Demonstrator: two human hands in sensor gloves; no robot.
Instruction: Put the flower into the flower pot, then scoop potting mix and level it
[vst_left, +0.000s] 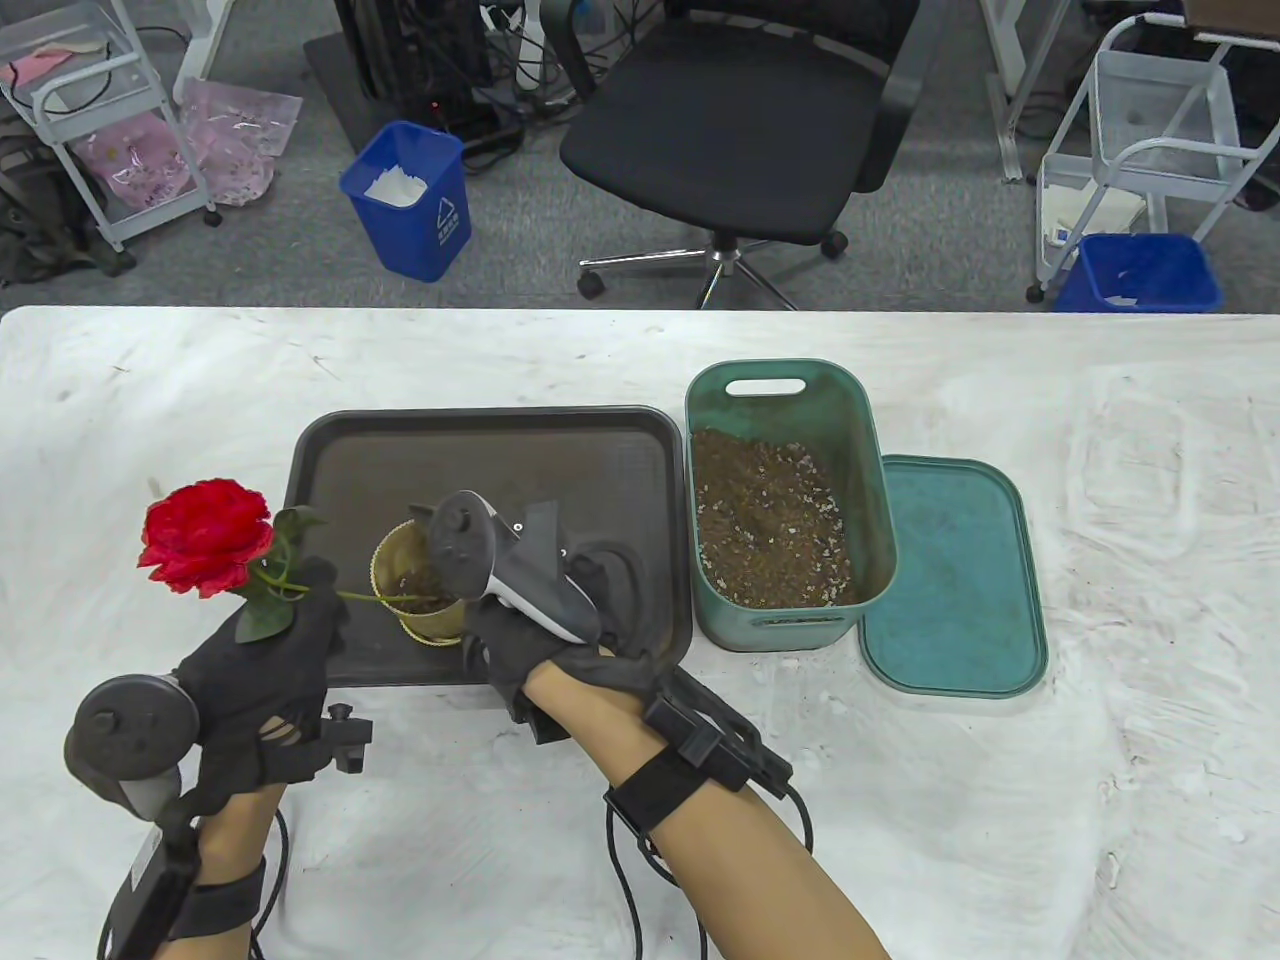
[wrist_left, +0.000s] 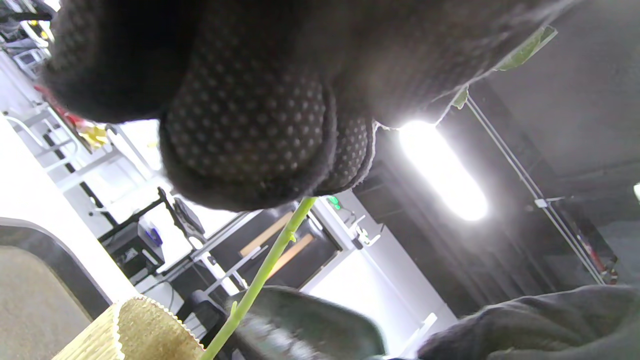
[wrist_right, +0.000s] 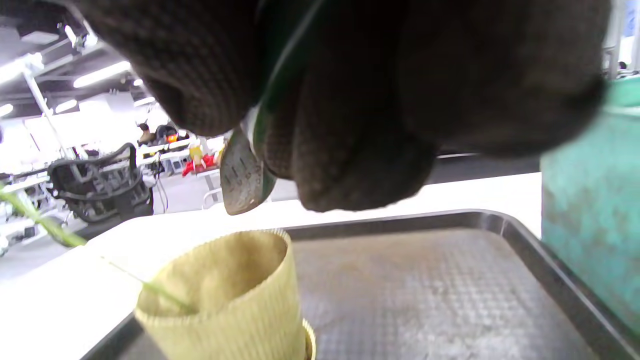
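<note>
A red rose (vst_left: 205, 535) leans far to the left, its green stem (vst_left: 375, 597) running sideways into the yellow ribbed flower pot (vst_left: 415, 600) on the black tray (vst_left: 480, 460). My left hand (vst_left: 290, 615) pinches the stem just below the bloom; the left wrist view shows the stem (wrist_left: 270, 265) coming out from under the gloved fingers (wrist_left: 250, 125) towards the pot (wrist_left: 135, 330). My right hand (vst_left: 560, 620) hovers at the pot's right side and grips a small scoop (wrist_right: 242, 175) just above the pot (wrist_right: 225, 295). In the table view the tracker hides the scoop.
A green bin (vst_left: 870, 470) of brown potting mix (vst_left: 770, 520) stands right of the tray, with its green lid (vst_left: 950, 575) flat on the table beside it. Beyond the table's far edge are an office chair (vst_left: 730, 130) and blue waste bins (vst_left: 410, 200).
</note>
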